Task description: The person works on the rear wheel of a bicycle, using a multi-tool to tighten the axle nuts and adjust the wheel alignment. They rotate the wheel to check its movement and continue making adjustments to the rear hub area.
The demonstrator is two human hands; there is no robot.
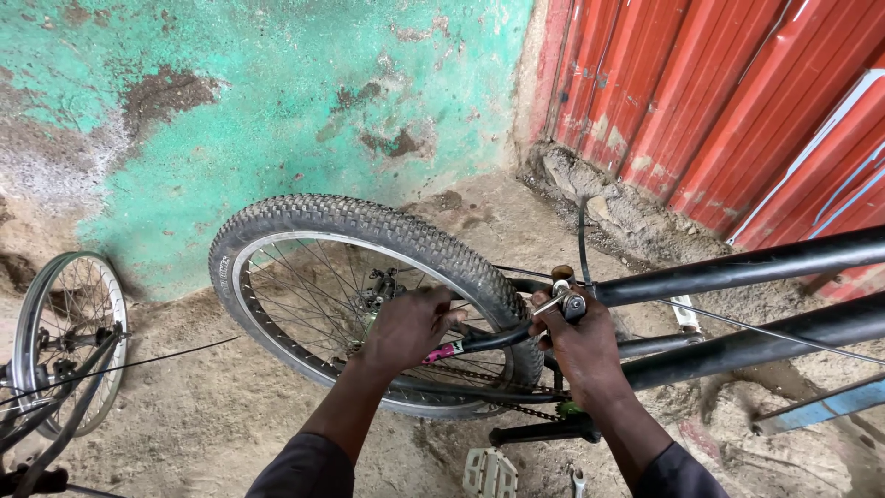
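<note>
left hand closed on the frame stay just right of the rear wheel hub | right hand nearer, clamped at the seat clamp | stay runs left-right between both hands

Dirt-floor bicycle repair yard: spare wheel

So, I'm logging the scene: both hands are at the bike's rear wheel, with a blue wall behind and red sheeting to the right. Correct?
Not quite: the wall is green, not blue, as the head view shows. The left hand and right hand are at the rear wheel, red sheeting right.
</note>
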